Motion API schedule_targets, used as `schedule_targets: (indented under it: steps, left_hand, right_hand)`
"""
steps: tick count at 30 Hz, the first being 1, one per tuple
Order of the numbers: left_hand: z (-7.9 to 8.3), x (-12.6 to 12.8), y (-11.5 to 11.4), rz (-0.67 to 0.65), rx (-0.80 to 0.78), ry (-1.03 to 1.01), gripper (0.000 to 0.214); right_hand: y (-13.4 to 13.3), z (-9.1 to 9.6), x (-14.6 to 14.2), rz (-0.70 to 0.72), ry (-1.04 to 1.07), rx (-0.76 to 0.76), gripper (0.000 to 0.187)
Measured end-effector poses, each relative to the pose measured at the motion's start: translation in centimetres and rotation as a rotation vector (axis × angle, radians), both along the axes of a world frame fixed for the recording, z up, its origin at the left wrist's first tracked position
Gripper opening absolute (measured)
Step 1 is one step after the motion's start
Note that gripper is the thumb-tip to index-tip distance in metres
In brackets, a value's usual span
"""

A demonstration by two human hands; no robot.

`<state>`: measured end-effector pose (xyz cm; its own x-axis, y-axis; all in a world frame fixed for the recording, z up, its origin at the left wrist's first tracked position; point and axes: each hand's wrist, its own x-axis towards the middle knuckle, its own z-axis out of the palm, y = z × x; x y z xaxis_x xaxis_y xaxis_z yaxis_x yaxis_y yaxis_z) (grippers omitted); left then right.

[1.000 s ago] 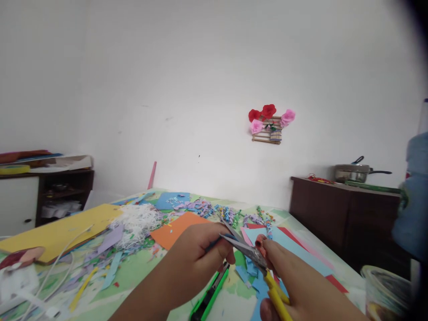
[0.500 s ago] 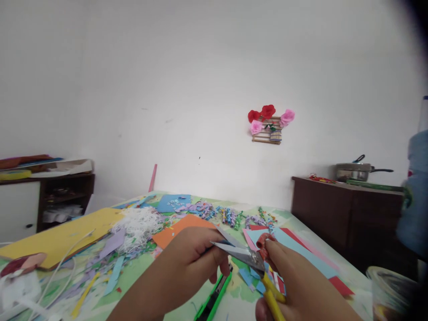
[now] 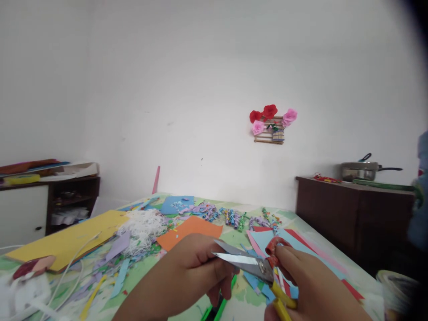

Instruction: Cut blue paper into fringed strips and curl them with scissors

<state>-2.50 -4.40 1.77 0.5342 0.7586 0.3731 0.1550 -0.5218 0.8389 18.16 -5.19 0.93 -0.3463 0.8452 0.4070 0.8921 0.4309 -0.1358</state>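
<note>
My right hand (image 3: 307, 285) grips yellow-handled scissors (image 3: 247, 264), their steel blades slightly apart and pointing left. A curled red paper strip (image 3: 276, 246) sits at that hand's fingertips, next to the scissors' pivot. My left hand (image 3: 187, 274) is closed with its fingers curled just under the blade tips; what they pinch is hidden. A green utility knife (image 3: 217, 307) lies on the table below the hands.
The table (image 3: 140, 272) carries a yellow sheet (image 3: 67, 238), an orange sheet (image 3: 190, 229), white shreds (image 3: 143, 225), several curled paper strips (image 3: 234, 217) and blue and red sheets (image 3: 301, 247). A dark cabinet (image 3: 354, 216) with a pan (image 3: 363, 169) stands right. A shelf (image 3: 50, 196) stands left.
The camera tilted up slightly, so both hands sit lower in view. The scissors swung flatter with the blades pointing more to the left. The red curl rose clear above my right fingers.
</note>
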Motion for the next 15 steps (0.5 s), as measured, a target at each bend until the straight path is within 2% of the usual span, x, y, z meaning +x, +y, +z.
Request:
schedule_targets:
  steps: [3, 6, 9, 11, 15]
  left_hand:
    - [0.2, 0.0, -0.2, 0.018, -0.007, 0.019, 0.021]
    - [0.4, -0.1, -0.3, 0.057, 0.005, -0.001, 0.021]
    - [0.6, -0.1, -0.3, 0.138, 0.032, 0.002, 0.022]
    - [0.6, 0.0, -0.3, 0.178, 0.072, 0.038, 0.021]
    - [0.4, 0.2, -0.4, 0.197, 0.161, 0.079, 0.024]
  right_hand:
    - [0.0, -0.1, 0.2, -0.03, -0.002, -0.004, 0.041]
    - [0.4, -0.6, 0.9, -0.015, -0.044, 0.115, 0.048]
    - [1.2, -1.3, 1.9, 0.072, -0.116, 0.319, 0.053]
    - [1.6, -1.8, 2.5, 0.153, -0.146, 0.404, 0.052]
    - [1.5, -2.5, 3.0, 0.24, -0.192, 0.423, 0.052]
